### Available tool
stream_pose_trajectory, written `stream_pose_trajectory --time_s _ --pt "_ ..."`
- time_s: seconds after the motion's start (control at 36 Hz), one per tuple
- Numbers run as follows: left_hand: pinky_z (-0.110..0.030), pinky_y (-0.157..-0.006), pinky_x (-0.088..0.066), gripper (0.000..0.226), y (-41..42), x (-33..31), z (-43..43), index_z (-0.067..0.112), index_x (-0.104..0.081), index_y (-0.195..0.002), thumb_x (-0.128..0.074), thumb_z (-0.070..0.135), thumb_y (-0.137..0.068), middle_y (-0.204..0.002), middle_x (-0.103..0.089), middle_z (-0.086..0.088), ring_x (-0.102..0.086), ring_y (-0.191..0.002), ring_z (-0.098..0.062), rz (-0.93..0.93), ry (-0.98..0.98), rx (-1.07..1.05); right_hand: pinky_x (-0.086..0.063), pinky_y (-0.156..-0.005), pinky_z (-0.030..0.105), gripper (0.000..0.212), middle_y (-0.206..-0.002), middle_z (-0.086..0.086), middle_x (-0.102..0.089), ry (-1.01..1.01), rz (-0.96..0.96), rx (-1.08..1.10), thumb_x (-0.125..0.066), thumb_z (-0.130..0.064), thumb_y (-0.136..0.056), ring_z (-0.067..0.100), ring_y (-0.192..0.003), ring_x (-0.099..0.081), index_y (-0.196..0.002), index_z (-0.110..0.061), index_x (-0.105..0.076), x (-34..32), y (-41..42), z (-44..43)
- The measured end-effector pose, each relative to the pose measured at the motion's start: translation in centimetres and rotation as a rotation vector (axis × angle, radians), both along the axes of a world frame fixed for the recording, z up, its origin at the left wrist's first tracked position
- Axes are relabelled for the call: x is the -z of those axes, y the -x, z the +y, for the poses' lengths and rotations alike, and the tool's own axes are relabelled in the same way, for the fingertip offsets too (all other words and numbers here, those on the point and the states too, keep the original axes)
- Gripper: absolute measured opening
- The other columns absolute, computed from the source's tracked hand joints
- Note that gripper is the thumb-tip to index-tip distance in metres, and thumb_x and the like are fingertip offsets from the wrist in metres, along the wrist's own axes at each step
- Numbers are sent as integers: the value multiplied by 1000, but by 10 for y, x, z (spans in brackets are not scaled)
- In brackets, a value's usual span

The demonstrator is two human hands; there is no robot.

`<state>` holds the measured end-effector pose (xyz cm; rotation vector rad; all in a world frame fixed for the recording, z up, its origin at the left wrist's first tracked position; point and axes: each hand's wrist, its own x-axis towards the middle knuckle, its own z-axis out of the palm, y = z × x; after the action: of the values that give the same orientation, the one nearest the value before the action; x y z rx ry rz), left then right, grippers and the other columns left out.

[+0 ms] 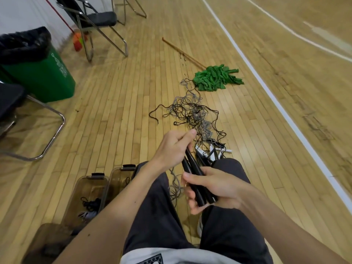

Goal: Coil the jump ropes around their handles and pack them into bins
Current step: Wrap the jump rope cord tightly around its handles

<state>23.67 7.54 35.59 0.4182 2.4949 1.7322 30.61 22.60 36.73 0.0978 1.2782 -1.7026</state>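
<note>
Brown see-through plastic bins (86, 178) stand side by side on the floor, to the left of my left grip and closer to my body; a coiled black rope (91, 203) already lies in the left one, with a pale bundle beside it that I cannot make out; so I judge the packing begun but far from done. My left grip (177, 147) is curled round the upper ends of a pair of black handles (192, 172); whether it also pinches the cord there I cannot tell. Those handles slant down from it, above my lap, into my right grip (209, 189), which is clamped round their lower ends; a grey cord hangs loose under them between my knees, so this rope is not yet wound. Just beyond both grips, on the floor, lies a heap of white handles (227, 150); a tangle of black and grey ropes (194, 115) trails away from it. I judge that tangle to be most of the work left: each rope to be freed, coiled and binned. Further out, right of the tangle, a green mop (217, 78) lies flat.
</note>
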Motion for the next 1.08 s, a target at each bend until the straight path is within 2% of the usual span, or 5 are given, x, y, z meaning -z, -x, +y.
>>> stream_pose_trajectory --time_s 0.19,0.31,0.5,0.81,1.08 --pt "-31 -57 -38 54 2 -8 -4 12 -58 -52 -52 36 -100 -47 -50 -6 -45 -47 -23 75 4 19 -28 -47 20 25 -62 -1 -44 -38 68 114 -61 -32 -99 10 -50 -38 -85 -13 -54 2 -9 -9" --pt "-14 -52 -36 55 1 -23 -6 5 -58 -60 -45 40 -101 -49 -50 9 -44 -46 -6 1 -220 19 -24 -42 18 26 -60 -5 -36 -38 167 162 -57 -32 -101 7 -48 -26 -82 -16 -50 -11 -12 -14" --pt "-26 -53 -36 73 0 -27 -4 10 -58 -71 -16 60 -103 -64 -50 -1 -44 -55 -14 -225 -598 52 -22 -42 19 31 -60 -4 -30 -32 324 101 -54 -31 -104 8 -46 -23 -78 -18 -44 -45 0 -11" --pt "-21 -49 -47 25 -20 -32 32 5 -50 -90 -34 14 -107 -65 -55 0 -53 -56 -13 -89 -366 -218 -23 -40 20 31 -57 -3 -33 -185 521 161 -58 -23 -102 9 -43 -25 -75 -19 -43 -76 25 -2" --pt "-33 -55 -44 25 -19 -41 5 17 -39 -133 -35 22 -109 -69 -42 5 -53 -65 -21 334 1064 32 -34 -47 31 14 -66 2 -44 -680 813 53 -57 -20 -100 16 -50 -37 -88 -16 -51 -55 35 20"
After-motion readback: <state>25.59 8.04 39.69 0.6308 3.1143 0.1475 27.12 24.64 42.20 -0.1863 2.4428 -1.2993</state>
